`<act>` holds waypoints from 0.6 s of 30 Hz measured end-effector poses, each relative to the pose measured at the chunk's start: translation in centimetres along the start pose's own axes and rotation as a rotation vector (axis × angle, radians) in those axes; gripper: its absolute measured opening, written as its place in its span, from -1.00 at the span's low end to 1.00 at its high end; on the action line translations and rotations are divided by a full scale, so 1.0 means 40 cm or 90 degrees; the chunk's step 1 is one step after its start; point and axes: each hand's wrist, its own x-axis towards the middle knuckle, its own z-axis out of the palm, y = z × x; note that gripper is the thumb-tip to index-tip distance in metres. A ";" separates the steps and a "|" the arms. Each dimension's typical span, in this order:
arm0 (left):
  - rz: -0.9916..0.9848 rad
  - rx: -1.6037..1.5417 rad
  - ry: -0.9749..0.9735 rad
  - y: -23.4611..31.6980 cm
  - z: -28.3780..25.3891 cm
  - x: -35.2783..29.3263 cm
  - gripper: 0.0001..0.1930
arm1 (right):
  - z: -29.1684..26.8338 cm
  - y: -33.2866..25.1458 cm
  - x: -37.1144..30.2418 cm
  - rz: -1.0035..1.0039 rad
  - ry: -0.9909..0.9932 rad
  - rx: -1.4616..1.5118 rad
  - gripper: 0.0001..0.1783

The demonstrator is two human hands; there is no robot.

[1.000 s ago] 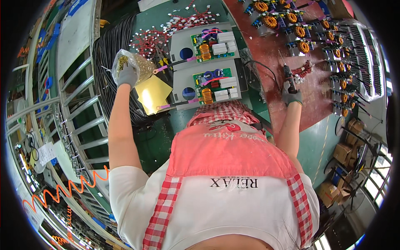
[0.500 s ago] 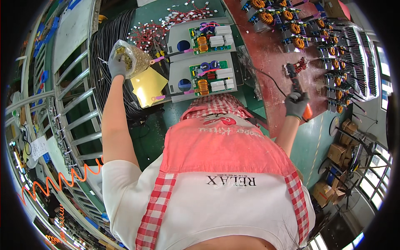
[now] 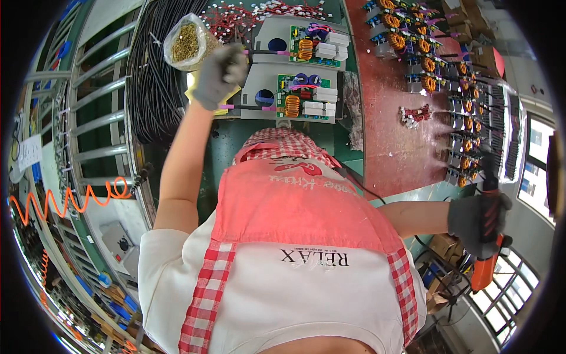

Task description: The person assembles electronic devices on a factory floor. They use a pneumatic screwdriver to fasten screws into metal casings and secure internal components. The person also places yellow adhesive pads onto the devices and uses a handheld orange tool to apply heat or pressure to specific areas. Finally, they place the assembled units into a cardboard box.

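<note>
My left hand [image 3: 219, 78], in a grey glove, is just right of a clear plastic bag [image 3: 171, 58] of small brass-coloured screws [image 3: 187, 42]. Its fingers are curled together, and whatever they may hold is hidden. Beside it lie two grey metal plates, an upper one [image 3: 262, 42] and a lower one [image 3: 252, 80]. Each carries a green circuit board with a copper coil, and a dark cable with pink ends reaches its left side. Far to the right, my right hand [image 3: 480, 221], gloved too, grips a black and orange power screwdriver [image 3: 484, 272], held up beyond the bench.
Black cables [image 3: 154, 100] lie bundled at the left, next to a metal tube rack [image 3: 106, 121]. Red wires with white connectors [image 3: 289, 9] are heaped behind the plates. The red bench [image 3: 389, 135] holds a small wire bundle [image 3: 415, 115] and rows of assembled boards [image 3: 427, 74].
My left hand has come out of the screw bag and moved right, toward the plates. My right hand has carried the power screwdriver from over the red bench out to the right and nearer.
</note>
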 end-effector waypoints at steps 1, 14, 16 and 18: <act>-0.013 0.039 0.026 -0.063 0.035 -0.006 -0.78 | 0.021 0.032 -0.056 -0.030 -0.067 -0.134 -0.66; -0.140 -0.157 0.000 -0.319 0.180 -0.061 -0.70 | 0.088 0.239 -0.339 0.423 -0.478 0.042 -0.48; -0.137 -0.206 -0.035 -0.325 0.164 -0.061 -0.71 | 0.090 0.251 -0.362 0.427 -0.441 0.035 -0.49; -0.135 -0.251 -0.058 -0.326 0.155 -0.057 -0.72 | 0.097 0.258 -0.369 0.439 -0.435 0.023 -0.49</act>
